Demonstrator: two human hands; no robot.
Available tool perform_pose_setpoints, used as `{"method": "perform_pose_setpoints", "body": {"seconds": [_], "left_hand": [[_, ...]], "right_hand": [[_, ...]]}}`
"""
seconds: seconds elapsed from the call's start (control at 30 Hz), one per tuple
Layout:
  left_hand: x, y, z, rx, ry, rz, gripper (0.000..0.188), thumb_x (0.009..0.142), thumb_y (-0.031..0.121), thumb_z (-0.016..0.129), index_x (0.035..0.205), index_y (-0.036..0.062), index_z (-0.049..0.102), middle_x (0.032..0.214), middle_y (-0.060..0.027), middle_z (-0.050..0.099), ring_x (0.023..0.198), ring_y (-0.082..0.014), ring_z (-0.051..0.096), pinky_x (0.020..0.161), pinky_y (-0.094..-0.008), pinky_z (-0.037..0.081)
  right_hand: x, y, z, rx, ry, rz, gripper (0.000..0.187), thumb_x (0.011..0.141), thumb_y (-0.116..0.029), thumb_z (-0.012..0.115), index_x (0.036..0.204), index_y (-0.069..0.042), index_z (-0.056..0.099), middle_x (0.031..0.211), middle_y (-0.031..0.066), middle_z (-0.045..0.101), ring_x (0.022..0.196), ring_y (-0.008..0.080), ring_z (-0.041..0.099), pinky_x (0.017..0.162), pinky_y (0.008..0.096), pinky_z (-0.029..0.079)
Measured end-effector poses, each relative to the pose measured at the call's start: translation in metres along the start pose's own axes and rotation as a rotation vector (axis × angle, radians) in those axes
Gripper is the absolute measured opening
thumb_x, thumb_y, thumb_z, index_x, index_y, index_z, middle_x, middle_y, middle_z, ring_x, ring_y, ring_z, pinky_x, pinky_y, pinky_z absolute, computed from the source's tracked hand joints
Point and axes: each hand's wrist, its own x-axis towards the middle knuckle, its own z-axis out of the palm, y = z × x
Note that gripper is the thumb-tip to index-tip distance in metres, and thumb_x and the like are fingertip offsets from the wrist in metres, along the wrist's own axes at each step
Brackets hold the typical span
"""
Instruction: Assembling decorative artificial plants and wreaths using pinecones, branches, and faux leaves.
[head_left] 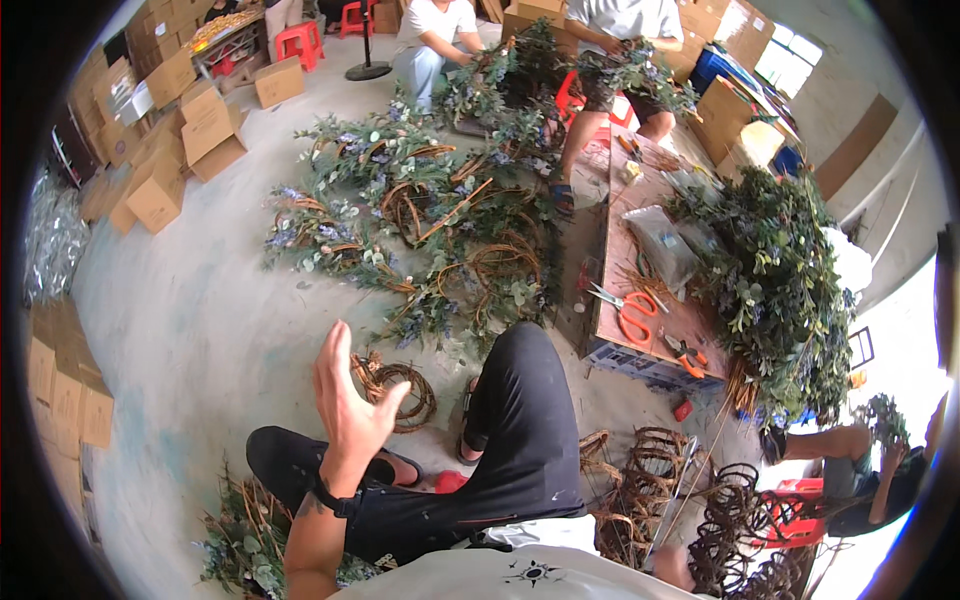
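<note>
My left hand point(352, 405) is raised over my lap, its fingers stretched out and the thumb apart, holding nothing. Beyond it on the floor lies a small brown twig wreath ring point(425, 405), partly covered by the hand. Low at the right, my right hand point(673, 567) is blurred beside my hip, and its fingers cannot be made out. It is nearest to the stacked twig rings point(640, 490) and a darker heap of twig rings point(728, 510). Leafy greenery point(255, 540) lies by my left leg.
Green wreaths with bluish flowers point(400, 190) cover the floor ahead. A low table point(620, 255) at the right bears orange-handled scissors point(635, 318), pliers point(686, 357), and a greenery pile point(770, 270). Cardboard boxes point(160, 190) stand at left. Other people sit ahead and at right.
</note>
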Motion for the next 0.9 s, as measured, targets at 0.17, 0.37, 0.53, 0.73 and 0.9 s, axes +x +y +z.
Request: {"method": "perform_pose_setpoints", "body": {"seconds": [0.17,0.37,0.53,0.73,0.9], "left_hand": [[-0.002,0.06,0.001,-0.263,-0.079,0.481,0.065,0.075,0.018,0.088,0.131,-0.0005,0.061,0.133,-0.0191,0.065,0.117,-0.0358,0.067,0.096,-0.0437,0.054],[-0.047,0.152,0.047,-0.784,-0.565,0.679,0.065,0.083,0.026,0.081,0.141,0.0087,0.058,0.139,-0.0127,0.062,0.101,-0.028,0.072,0.08,-0.0369,0.062],[-0.086,0.188,0.06,-0.756,-0.721,0.883,0.064,0.087,0.027,0.074,0.144,0.0088,0.054,0.138,-0.0126,0.061,0.102,-0.0298,0.071,0.081,-0.0388,0.06],[-0.088,0.109,-0.008,-0.91,-0.109,0.204,0.014,0.09,0.012,0.072,0.102,0.0045,0.072,0.096,-0.0141,0.074,0.084,-0.0329,0.074,0.074,-0.038,0.058],[-0.103,0.06,-0.127,-0.848,0.357,-0.399,0.022,0.105,0.013,0.056,0.104,-0.0055,0.067,0.08,-0.0106,0.071,0.063,-0.0112,0.064,0.059,-0.0261,0.053]], "right_hand": [[-0.101,0.036,-0.088,0.325,-0.273,0.033,0.03,0.101,-0.032,0.056,0.109,-0.005,0.068,0.101,0.0164,0.067,0.093,0.0334,0.064,0.083,0.0464,0.049],[0.067,0.14,-0.488,0.724,-0.563,0.106,0.039,0.102,-0.037,0.061,0.12,-0.004,0.071,0.121,0.0195,0.071,0.115,0.0392,0.065,0.102,0.0546,0.049],[0.183,0.169,-0.593,0.903,0.52,-0.669,0.014,0.072,-0.009,0.073,0.085,-0.006,0.068,0.074,0.0087,0.066,0.061,0.0275,0.065,0.057,0.0378,0.055],[0.308,0.09,-0.699,1.171,0.788,-1.143,0.037,0.083,-0.019,0.077,0.113,-0.003,0.065,0.107,0.0153,0.07,0.088,0.0356,0.071,0.074,0.0399,0.058],[0.325,-0.045,-0.686,1.528,0.243,-1.26,0.04,0.103,-0.022,0.064,0.136,-0.001,0.056,0.101,0.0164,0.071,0.091,0.0332,0.071,0.078,0.0383,0.055]]}}
